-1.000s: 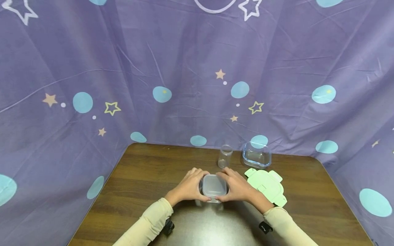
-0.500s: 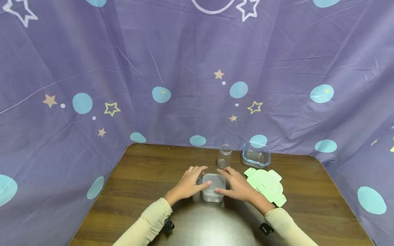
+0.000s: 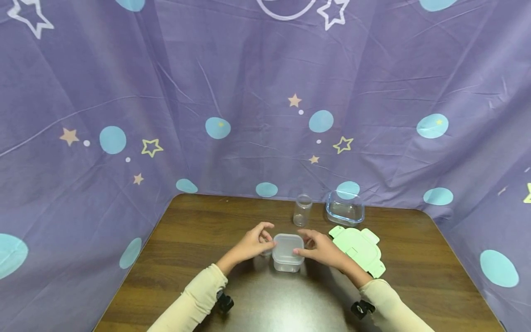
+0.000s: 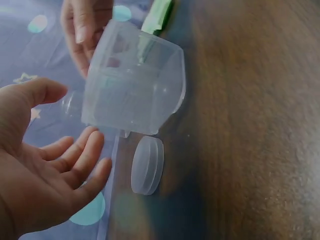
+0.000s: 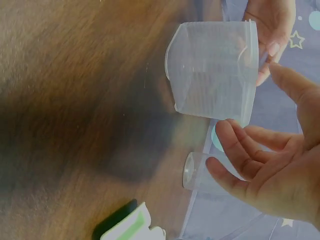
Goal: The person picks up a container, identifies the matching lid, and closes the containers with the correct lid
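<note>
A small square clear plastic food container [image 3: 287, 266] stands on the table with a frosted lid [image 3: 288, 246] on top. My left hand [image 3: 250, 244] is at its left side, thumb and fingers spread apart and holding nothing. In the left wrist view those fingertips [image 4: 97, 137] lie close to the container's lid edge. On the other side, my right hand [image 3: 325, 251] has its thumb tip overlapping the lid's right edge in the head view. Its loosely bent fingers [image 5: 240, 155] reach beside the rim without closing round it. A small round translucent lid [image 4: 147, 165] lies left of the container, partly hidden by my left hand.
Behind the container stands a clear cylindrical jar [image 3: 302, 211]. Farther right is a rectangular glass dish [image 3: 345, 211], with a light green clip lid [image 3: 358, 249] in front of it. A purple curtain [image 3: 249, 138] hangs along the wooden table's [image 3: 199, 230] back edge.
Both hands have released the container's sides and spread apart. My left hand has drawn off leftward, and the right has eased slightly rightward. The container stays in place with its lid on.
</note>
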A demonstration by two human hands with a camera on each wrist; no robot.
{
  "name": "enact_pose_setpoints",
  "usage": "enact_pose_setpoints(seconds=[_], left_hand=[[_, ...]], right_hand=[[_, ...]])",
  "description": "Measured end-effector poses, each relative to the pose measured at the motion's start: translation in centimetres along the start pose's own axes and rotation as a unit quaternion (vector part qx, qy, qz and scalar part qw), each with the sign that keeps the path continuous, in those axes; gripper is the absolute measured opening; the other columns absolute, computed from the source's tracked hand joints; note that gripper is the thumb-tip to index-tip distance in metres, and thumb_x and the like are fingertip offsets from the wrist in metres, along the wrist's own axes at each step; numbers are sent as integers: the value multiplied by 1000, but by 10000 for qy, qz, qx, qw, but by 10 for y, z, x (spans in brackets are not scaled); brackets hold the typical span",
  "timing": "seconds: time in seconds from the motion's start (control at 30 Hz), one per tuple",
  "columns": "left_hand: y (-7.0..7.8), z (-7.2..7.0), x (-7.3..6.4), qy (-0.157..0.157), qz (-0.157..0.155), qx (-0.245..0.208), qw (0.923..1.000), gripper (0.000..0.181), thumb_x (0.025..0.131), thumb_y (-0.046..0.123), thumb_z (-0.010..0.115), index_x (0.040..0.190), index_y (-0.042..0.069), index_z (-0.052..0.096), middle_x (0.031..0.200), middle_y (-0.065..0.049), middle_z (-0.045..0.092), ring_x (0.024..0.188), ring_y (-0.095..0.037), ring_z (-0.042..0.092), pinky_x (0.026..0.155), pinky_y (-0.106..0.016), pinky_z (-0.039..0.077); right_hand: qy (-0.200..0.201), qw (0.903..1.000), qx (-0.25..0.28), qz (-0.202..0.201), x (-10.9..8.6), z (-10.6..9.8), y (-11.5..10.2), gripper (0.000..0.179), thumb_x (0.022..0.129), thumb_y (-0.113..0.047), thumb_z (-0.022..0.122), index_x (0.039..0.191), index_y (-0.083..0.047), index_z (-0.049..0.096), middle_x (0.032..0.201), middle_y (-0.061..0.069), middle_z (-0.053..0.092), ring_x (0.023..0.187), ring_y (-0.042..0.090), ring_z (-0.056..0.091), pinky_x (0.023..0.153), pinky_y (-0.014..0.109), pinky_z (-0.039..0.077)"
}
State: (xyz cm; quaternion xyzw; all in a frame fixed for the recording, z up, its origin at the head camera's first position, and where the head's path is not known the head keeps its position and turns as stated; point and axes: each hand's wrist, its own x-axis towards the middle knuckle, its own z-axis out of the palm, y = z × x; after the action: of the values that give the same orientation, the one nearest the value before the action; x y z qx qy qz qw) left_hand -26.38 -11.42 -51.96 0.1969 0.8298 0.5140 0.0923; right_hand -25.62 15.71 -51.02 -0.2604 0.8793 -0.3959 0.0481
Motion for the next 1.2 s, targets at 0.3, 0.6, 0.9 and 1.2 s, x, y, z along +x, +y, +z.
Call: enact_pose_setpoints(seconds=[0.3,0.6,0.9,1.2], left_hand=[[1,-8,0,-690,-1231,-1185,9829,65,90,14,71,143,-9,41,104,-14,71,92,-27,73,82,-46,63],[-10,-3,-1,-979,-670,-1172,9860,77,78,4,83,144,-2,42,110,-15,63,88,-19,66,76,-30,57],[-19,12,-3,-661,27,-445,9968,86,66,0,92,140,3,49,113,-14,58,95,-29,59,85,-36,53],[-23,17,1,-334,297,-233,9987,85,61,3,96,136,7,56,116,-13,57,91,-26,60,79,-29,53]], right_hand=[[-248,9943,932,455,0,-1,-1,61,87,-19,81,132,14,56,91,14,69,81,16,63,67,22,52],[-474,9951,859,93,2,6,0,80,80,-16,86,142,14,45,106,25,67,87,25,71,73,25,59],[-215,9996,-160,-26,3,8,-2,82,75,-31,90,139,8,54,94,13,56,83,26,56,67,22,45],[-197,9985,-478,187,2,7,-9,84,75,-37,90,140,3,57,97,7,57,83,22,59,65,21,47]])
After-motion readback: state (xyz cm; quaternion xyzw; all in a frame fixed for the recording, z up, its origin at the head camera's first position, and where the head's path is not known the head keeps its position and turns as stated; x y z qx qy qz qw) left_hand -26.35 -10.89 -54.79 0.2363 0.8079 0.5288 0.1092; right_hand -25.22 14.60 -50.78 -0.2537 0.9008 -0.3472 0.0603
